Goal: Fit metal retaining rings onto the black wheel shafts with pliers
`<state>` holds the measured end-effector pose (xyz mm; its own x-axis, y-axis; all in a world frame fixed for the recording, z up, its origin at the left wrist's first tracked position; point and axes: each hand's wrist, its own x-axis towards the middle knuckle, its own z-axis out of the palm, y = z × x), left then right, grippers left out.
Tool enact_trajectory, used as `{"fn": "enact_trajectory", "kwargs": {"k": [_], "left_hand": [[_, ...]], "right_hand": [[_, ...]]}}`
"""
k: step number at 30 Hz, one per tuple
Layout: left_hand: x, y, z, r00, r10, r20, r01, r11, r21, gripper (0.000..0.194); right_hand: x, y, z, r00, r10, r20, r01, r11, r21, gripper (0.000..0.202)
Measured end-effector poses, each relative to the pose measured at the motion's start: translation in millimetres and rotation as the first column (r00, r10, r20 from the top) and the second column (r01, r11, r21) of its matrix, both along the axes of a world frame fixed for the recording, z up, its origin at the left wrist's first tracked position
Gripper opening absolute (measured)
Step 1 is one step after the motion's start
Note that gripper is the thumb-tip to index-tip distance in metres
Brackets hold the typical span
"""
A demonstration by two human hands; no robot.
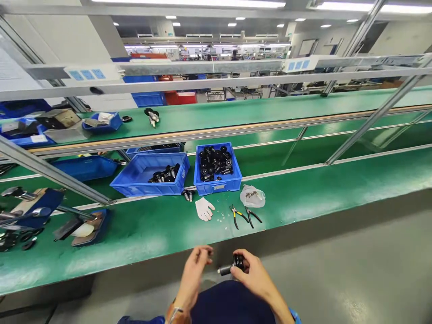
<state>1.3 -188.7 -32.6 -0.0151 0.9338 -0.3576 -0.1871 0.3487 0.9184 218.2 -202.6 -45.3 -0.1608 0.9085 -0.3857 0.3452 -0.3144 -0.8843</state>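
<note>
Black part, shafted, pale tip, qty 1 (226, 270): in R hand (253, 275), above lap, short of bench's near edge. R hand: closed round flanged end. L hand (198, 263): fingers curled, narrow, near pale tip, apart from it; can't tell if a small item is pinched.

Step, prob.: part held up for handwork at tip end. Next move likely calls for steady R grip, fine L pinch.

Green bench (145, 238): front edge fwd of both hands; lift req'd to clear it. Near that edge: yellow-and-black pliers (235, 217), black pliers (254, 217), loose white rings (218, 220), white glove (204, 209). Open room: bench R of black pliers; gap betw. hands & edge.
</note>
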Motion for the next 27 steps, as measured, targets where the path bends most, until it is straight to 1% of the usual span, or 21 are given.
{"fn": "enact_trajectory", "kwargs": {"k": [1,2,3,4,5,6,7,8,9,10,11,12,14,15,17,20,22,23,24,25,27], "left_hand": [[-3,11,2.9,0.991,0.089,0.095,-0.091,0.996,0.018,0.046],[-7,21,4.6,0.983,0.112,0.142,-0.119,0.992,0.036,0.047],[-10,30,4.5,0.986,0.090,0.139,-0.099,0.994,0.054,0.048],[-13,37,2.6,0.996,0.038,0.083,-0.044,0.997,0.068,0.047],[-14,43,-1.4,0.999,-0.031,-0.041,0.034,0.997,0.075,0.045],[-14,49,-6.9,0.973,-0.101,-0.209,0.118,0.990,0.073,0.042],[-13,54,-13.7,0.908,-0.161,-0.387,0.200,0.978,0.063,0.037],[-10,59,-21.1,0.808,-0.204,-0.552,0.274,0.961,0.046,0.034],[-7,64,-28.4,0.684,-0.233,-0.691,0.343,0.939,0.023,0.032],[-3,69,-34.9,0.578,-0.248,-0.777,0.395,0.919,0.001,0.030],[2,74,-40.2,0.526,-0.260,-0.810,0.432,0.902,-0.008,0.028],[5,78,-44.1,0.513,-0.280,-0.812,0.469,0.883,-0.008,0.025],[11,86,-48.3,0.528,-0.339,-0.779,0.550,0.835,0.009,0.017],[12,90,-49.5,0.529,-0.370,-0.764,0.590,0.807,0.017,0.017],[9,99,-52.4,0.498,-0.418,-0.760,0.650,0.760,0.009,0.017],[-5,112,-61.7,0.430,-0.456,-0.779,0.687,0.726,-0.046,0.015],[-20,122,-70.7,0.415,-0.483,-0.771,0.700,0.711,-0.069,0.016],[-28,126,-75.8,0.424,-0.496,-0.758,0.701,0.709,-0.072,0.017],[-37,131,-81.4,0.451,-0.506,-0.735,0.688,0.722,-0.074,0.017],[-46,136,-87.7,0.492,-0.506,-0.708,0.655,0.751,-0.081,0.017],[-66,149,-102.9,0.577,-0.476,-0.663,0.545,0.830,-0.121,0.014]], "right_hand": [[8,15,-0.7,0.999,0.004,0.044,-0.004,1.000,0.002,0.043],[16,28,-1.8,0.996,0.009,0.085,-0.009,1.000,0.005,0.043],[23,40,-3.0,0.992,0.012,0.123,-0.013,1.000,0.007,0.043],[30,51,-4.4,0.988,0.015,0.153,-0.016,1.000,0.010,0.043],[36,61,-5.8,0.984,0.018,0.177,-0.020,1.000,0.008,0.043],[41,69,-7.2,0.981,0.023,0.192,-0.024,1.000,0.001,0.043],[44,77,-8.7,0.980,0.031,0.197,-0.029,1.000,-0.010,0.043],[45,83,-10.2,0.981,0.040,0.191,-0.037,0.999,-0.022,0.043],[44,89,-11.9,0.983,0.050,0.178,-0.045,0.998,-0.033,0.043],[41,94,-13.7,0.985,0.057,0.163,-0.051,0.998,-0.039,0.043],[37,99,-15.6,0.987,0.059,0.150,-0.054,0.998,-0.042,0.044],[31,104,-17.7,0.989,0.061,0.137,-0.056,0.998,-0.043,0.044],[17,113,-22.2,0.990,0.064,0.124,-0.059,0.997,-0.051,0.045],[8,118,-24.5,0.990,0.065,0.124,-0.059,0.997,-0.055,0.044],[-10,127,-29.0,0.990,0.068,0.127,-0.061,0.997,-0.054,0.043],[-37,141,-35.9,0.988,0.077,0.134,-0.071,0.996,-0.046,0.043],[-56,151,-40.8,0.988,0.083,0.133,-0.078,0.996,-0.045,0.043],[-65,155,-43.3,0.988,0.085,0.133,-0.079,0.996,-0.045,0.043],[-74,159,-45.9,0.988,0.085,0.133,-0.079,0.996,-0.048,0.044],[-83,163,-48.3,0.988,0.082,0.133,-0.076,0.996,-0.052,0.045],[-100,170,-52.9,0.989,0.069,0.133,-0.061,0.996,-0.067,0.050]]}}
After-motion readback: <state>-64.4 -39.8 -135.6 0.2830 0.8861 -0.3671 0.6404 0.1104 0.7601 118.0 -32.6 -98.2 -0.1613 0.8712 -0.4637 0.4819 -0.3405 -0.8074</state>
